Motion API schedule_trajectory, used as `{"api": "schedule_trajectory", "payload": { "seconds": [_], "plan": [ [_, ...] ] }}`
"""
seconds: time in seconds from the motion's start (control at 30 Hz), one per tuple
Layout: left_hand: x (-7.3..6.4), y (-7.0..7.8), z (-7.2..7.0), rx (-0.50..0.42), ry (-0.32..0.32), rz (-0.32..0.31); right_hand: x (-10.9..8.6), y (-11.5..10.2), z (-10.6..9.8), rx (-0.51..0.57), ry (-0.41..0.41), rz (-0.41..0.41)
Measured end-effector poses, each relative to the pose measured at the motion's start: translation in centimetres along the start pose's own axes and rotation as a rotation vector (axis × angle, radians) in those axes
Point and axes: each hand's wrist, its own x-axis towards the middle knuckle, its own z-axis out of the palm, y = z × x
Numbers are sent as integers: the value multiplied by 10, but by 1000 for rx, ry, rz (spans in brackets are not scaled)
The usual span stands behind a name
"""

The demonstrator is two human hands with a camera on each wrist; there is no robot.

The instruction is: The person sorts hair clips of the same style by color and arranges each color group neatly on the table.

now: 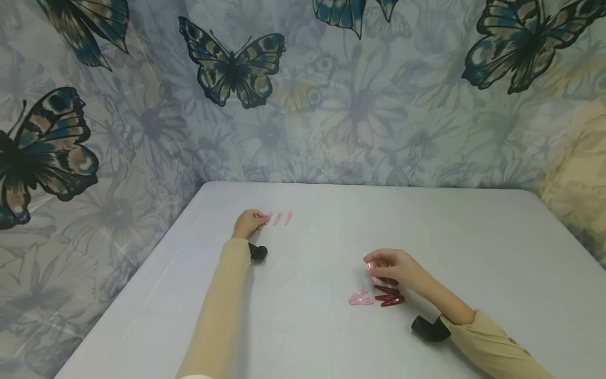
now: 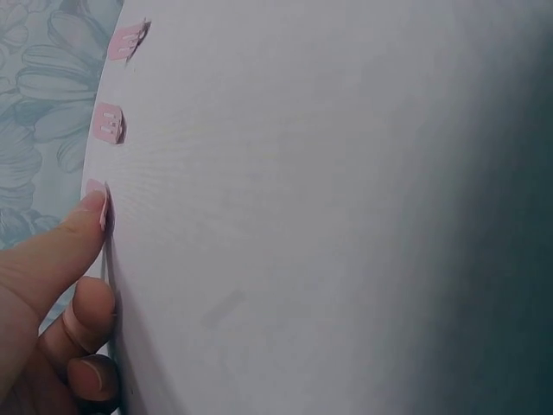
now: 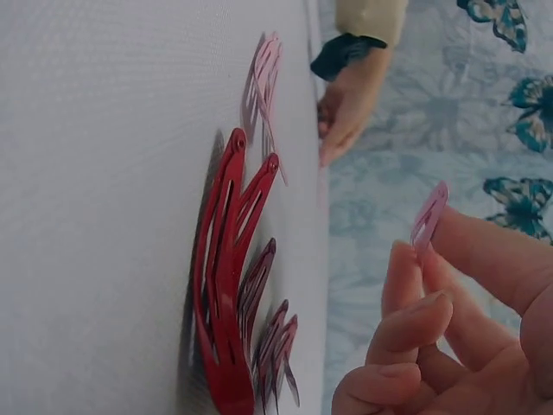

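At the table's far left, my left hand [image 1: 248,223] pinches a pink snap hair clip [image 2: 97,192] by its end; the thumb covers part of it. Two more pink clips [image 1: 277,218] lie beside it in a row to the right. My right hand [image 1: 395,267] holds another pink snap clip [image 3: 429,216] between thumb and fingertips, raised above the table. Just below that hand lie loose pink clips [image 1: 361,300], red clips [image 3: 226,285] and dark maroon clips [image 3: 275,346], the last partly hidden by the hand in the head view.
A white-covered table [image 1: 312,337] spans the lower view. Patterned fabric with butterflies [image 1: 232,68] hangs behind it and along the left side. Black wrist mounts [image 1: 431,329] sit at both sleeves.
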Motion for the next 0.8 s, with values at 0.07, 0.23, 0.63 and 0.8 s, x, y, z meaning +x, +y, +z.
{"api": "schedule_trajectory", "payload": {
  "seconds": [0.07, 0.23, 0.63, 0.8],
  "plan": [
    [0, 1, 0, 12, 9, 1, 0, -1, 0, 5, 9, 14],
    [-1, 3, 0, 25, 15, -19, 0, -1, 0, -17, 25, 57],
    [-1, 4, -1, 15, 10, 6, 1, 2, -2, 32, -41, -10],
    [0, 4, -3, 23, 0, -1, 1, 1, -2, 57, -54, -20]
  ]
}}
